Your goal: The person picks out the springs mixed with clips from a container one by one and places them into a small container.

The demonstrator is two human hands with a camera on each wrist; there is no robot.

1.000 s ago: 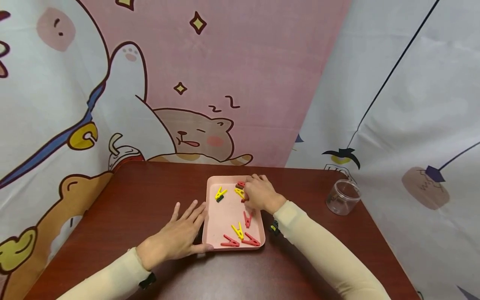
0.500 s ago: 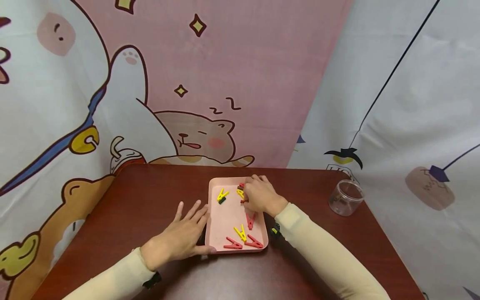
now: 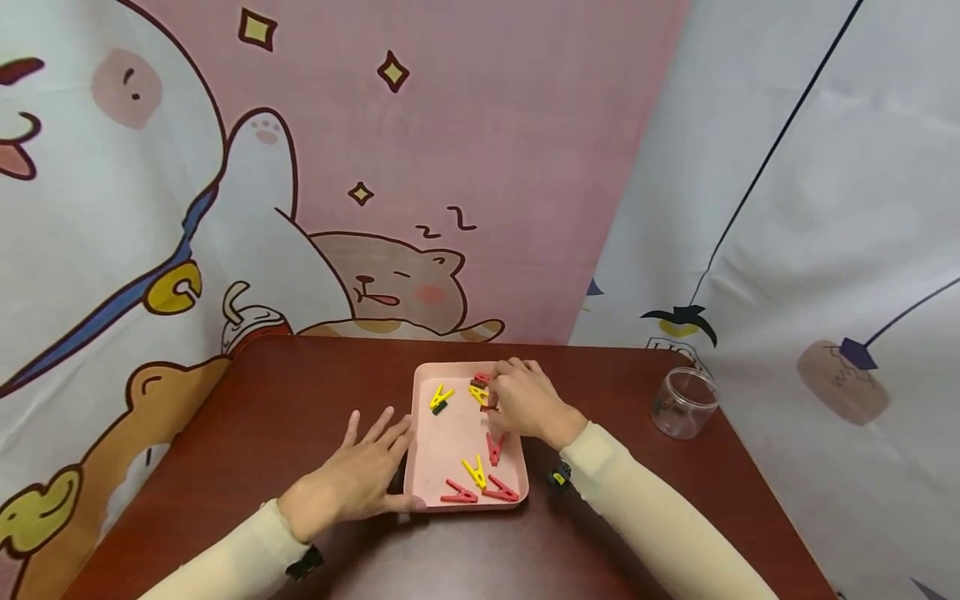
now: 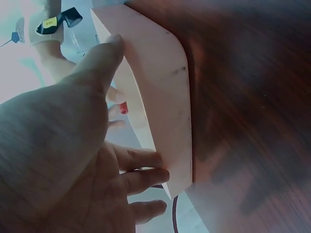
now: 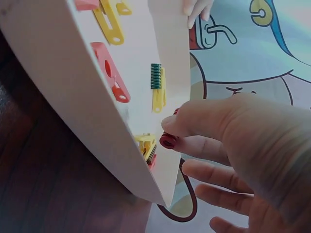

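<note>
A pink tray [image 3: 450, 450] holds several red and yellow clips. My left hand [image 3: 352, 477] lies against its left side, fingers spread and thumb on the near-left corner; in the left wrist view, the left hand's [image 4: 63, 126] thumb and fingertips touch the tray wall [image 4: 167, 97]. Over the tray's far right part, my right hand [image 3: 528, 403] pinches a small dark red coil [image 5: 168, 140] between thumb and index finger. Left of it lie a yellow clip [image 5: 158, 99] and a green coil [image 5: 155, 76]. Yellow and red clips [image 3: 477, 393] sit beside the right fingers, partly hidden.
A clear round jar [image 3: 684, 403] stands at the back right of the brown table [image 3: 322, 375]. Beyond the far edge hangs a cartoon-printed cloth [image 3: 510, 167]. Red and yellow clips [image 3: 476, 473] lie in the tray's near part.
My right hand has shifted slightly right and its wrist has moved a little toward the front. The left hand stays at the tray. The head view has tilted slightly up.
</note>
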